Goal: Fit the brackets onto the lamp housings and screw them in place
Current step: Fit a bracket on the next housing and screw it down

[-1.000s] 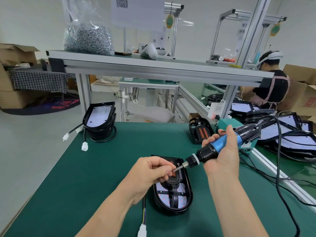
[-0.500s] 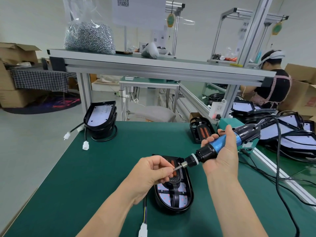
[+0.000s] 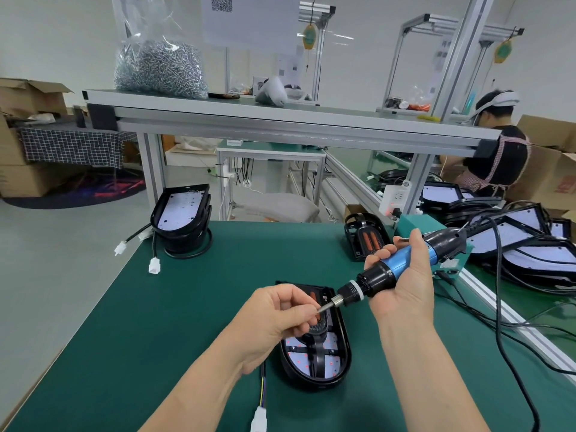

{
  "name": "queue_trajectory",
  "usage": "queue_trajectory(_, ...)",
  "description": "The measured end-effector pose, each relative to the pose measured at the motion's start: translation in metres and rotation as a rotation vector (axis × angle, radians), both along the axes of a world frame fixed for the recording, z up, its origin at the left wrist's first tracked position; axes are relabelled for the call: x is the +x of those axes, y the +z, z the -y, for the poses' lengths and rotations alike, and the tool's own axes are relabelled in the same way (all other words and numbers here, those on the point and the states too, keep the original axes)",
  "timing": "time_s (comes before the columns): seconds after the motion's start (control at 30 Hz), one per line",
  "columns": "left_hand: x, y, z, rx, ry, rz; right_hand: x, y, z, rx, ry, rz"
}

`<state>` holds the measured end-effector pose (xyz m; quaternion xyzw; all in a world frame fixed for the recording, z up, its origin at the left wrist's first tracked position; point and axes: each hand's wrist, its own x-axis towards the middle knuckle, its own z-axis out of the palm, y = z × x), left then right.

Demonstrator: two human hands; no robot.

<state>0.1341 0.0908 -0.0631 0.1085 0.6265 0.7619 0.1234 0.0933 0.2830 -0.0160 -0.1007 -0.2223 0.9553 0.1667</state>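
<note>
Green bench (image 3: 187, 307) w/ lamp housing (image 3: 341, 366) centre, bracket (image 3: 316, 350) seated. My left hand (image 3: 277, 316) pinches bit tip (image 3: 325, 307), right hand (image 3: 405, 291) wraps driver (image 3: 392, 269). Prob. loading a screw; next, aim it into bracket hole.

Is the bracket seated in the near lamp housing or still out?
In: the black plastic bracket lies inside the black oval lamp housing, across its white LED board. Whether it is screwed down, cannot tell.
</note>
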Motion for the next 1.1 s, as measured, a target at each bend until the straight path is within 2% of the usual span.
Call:
queue_trajectory(0.13, -0.002, -0.001, -0.003, 0.161, -0.066, 0.237, 0.000, -0.004, 0.002, -0.001, 0.012, -0.025)
queue_trajectory(0.2, -0.001, -0.003, -0.006, 0.195, -0.049, 0.279, 0.001, -0.005, 0.002, 0.009, 0.005, -0.033)
queue_trajectory(0.47, 0.005, -0.012, -0.011, 0.026, 0.149, 0.037, 0.000, -0.005, 0.003, 0.045, -0.063, 0.034)
queue_trajectory(0.67, 0.001, -0.010, -0.009, 0.123, 0.126, 0.136, -0.002, -0.004, 0.000, 0.032, -0.062, 0.056)
queue_trajectory(0.83, -0.003, -0.013, -0.005, 0.088, 0.121, 0.151, -0.005, -0.003, -0.001, 0.054, -0.078, 0.060)
queue_trajectory(0.9, -0.007, -0.017, -0.002, 0.014, 0.266, 0.092, -0.006, -0.003, -0.001, 0.072, -0.092, 0.058)
queue_trajectory(1.0, -0.018, -0.029, 0.006, -0.314, 0.587, -0.031, -0.008, -0.002, -0.001, 0.099, -0.108, 0.041)
queue_trajectory(1.03, -0.021, -0.034, 0.009, -0.426, 0.589, -0.005, -0.009, -0.001, 0.000, 0.114, -0.110, 0.028)
queue_trajectory(1.1, -0.027, -0.044, 0.009, -0.573, 0.455, 0.108, -0.012, 0.001, 0.003, 0.167, -0.132, -0.006)
